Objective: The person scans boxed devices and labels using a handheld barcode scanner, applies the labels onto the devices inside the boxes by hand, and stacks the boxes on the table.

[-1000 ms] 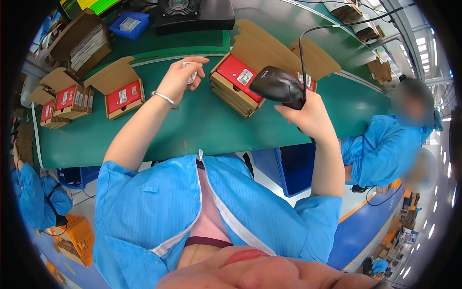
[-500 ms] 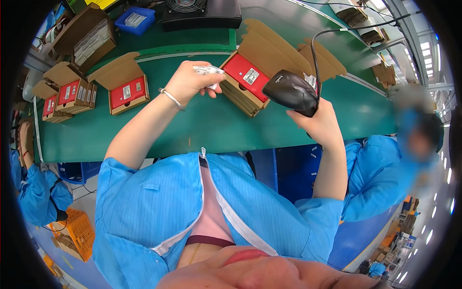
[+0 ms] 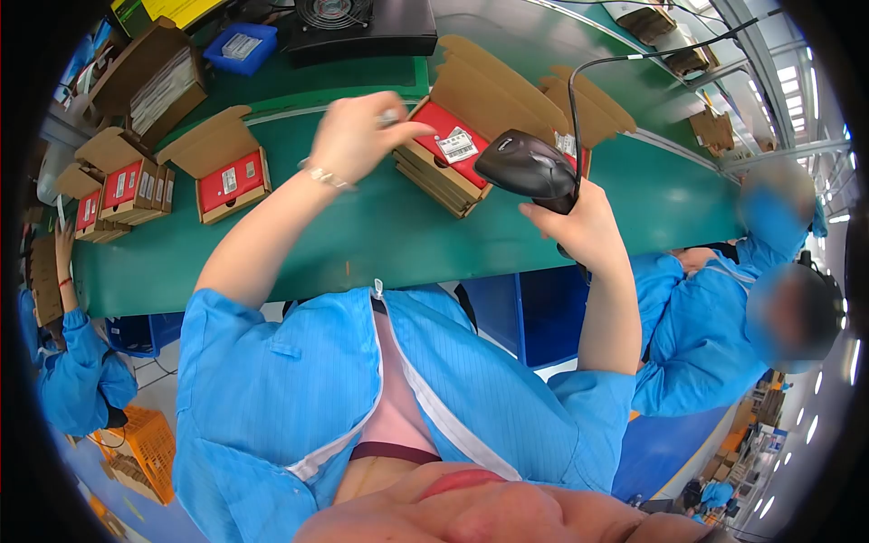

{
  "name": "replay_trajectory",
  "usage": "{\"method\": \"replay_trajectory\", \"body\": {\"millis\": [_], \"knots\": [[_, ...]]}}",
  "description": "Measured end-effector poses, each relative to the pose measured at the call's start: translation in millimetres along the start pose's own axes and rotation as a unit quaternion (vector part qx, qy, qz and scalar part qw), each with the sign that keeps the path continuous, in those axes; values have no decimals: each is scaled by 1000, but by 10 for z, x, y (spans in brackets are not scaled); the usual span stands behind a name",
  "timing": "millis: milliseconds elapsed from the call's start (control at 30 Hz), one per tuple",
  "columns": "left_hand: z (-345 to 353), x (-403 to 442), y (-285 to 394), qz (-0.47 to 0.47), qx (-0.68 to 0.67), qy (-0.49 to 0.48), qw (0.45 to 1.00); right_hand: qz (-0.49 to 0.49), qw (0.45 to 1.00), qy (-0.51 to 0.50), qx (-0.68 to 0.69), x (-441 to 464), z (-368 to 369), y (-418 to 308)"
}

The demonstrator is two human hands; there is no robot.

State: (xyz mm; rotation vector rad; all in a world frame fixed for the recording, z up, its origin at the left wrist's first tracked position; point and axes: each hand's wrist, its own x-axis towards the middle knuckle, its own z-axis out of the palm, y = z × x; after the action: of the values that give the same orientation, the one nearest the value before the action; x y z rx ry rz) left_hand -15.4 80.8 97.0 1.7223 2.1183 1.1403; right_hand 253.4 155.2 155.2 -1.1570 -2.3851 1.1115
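My right hand (image 3: 593,226) is wrapped round the grip of a black handheld scanner (image 3: 525,166), its head beside an open cardboard box (image 3: 439,185) on a small stack. Inside that box is a red box (image 3: 433,119) with a white label (image 3: 458,147) on its face; the label looks doubled and tilted. My left hand (image 3: 358,136) is just left of the box, fingers curled and thumb stretched toward the label. Something small and whitish shows at its fingers, too blurred to identify.
More open boxes with red boxes (image 3: 230,181) stand on the green table (image 3: 299,258) at the left. Behind are a blue tray (image 3: 240,47) and a black fan unit (image 3: 362,36). The scanner's cable (image 3: 572,86) arches overhead. Co-workers (image 3: 701,317) are at the right and far left.
My left hand has moved slightly up and left from its place half a second ago, its white labels now mostly unseen. The red box's label looks larger and doubled. My right hand still holds the scanner.
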Motion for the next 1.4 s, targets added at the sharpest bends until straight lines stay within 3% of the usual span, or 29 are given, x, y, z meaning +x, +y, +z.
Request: {"method": "replay_trajectory", "body": {"millis": [67,167,233,267,300,367,467,533,600,700,900,1100,1233,1267,1400], "knots": [[-277,-299,-264,-31,-63,69,995,26,999,-24,5,56,-4,-75],[-602,-839,-978,-165,-83,170,968,52,997,-54,18,124,12,-66],[-815,-1195,-1489,-171,50,271,946,54,996,-68,25,144,33,-22],[-943,-1317,-1565,-223,86,285,928,50,997,-58,33,153,47,5],[-1067,-1416,-1670,-295,172,263,903,46,997,-48,41,157,60,27],[-1188,-1559,-1959,-290,277,259,879,38,998,-38,27,139,71,53],[-1183,-1592,-2244,-339,162,190,907,5,1000,-17,19,47,117,75],[-1125,-1549,-2359,-305,168,203,915,-19,999,-9,42,-75,164,15],[-1123,-1483,-2428,-270,242,155,919,-69,993,-4,91,-194,278,-2],[-995,-1341,-2129,-220,168,163,947,-96,987,-29,123,-297,420,25],[-775,-819,-1053,-197,-54,31,978,-131,980,-50,140,-377,487,-107],[-595,-546,-733,-185,-86,-16,979,-141,985,-56,83,-483,374,-137],[-536,-394,-620,-199,-104,-47,973,-158,982,5,98,-537,327,-16],[-488,-348,-624,-168,-104,-41,979,-189,977,41,95,-533,326,5],[-268,-13,-395,-98,-57,-23,993,-129,981,86,115,-589,174,77]]}}
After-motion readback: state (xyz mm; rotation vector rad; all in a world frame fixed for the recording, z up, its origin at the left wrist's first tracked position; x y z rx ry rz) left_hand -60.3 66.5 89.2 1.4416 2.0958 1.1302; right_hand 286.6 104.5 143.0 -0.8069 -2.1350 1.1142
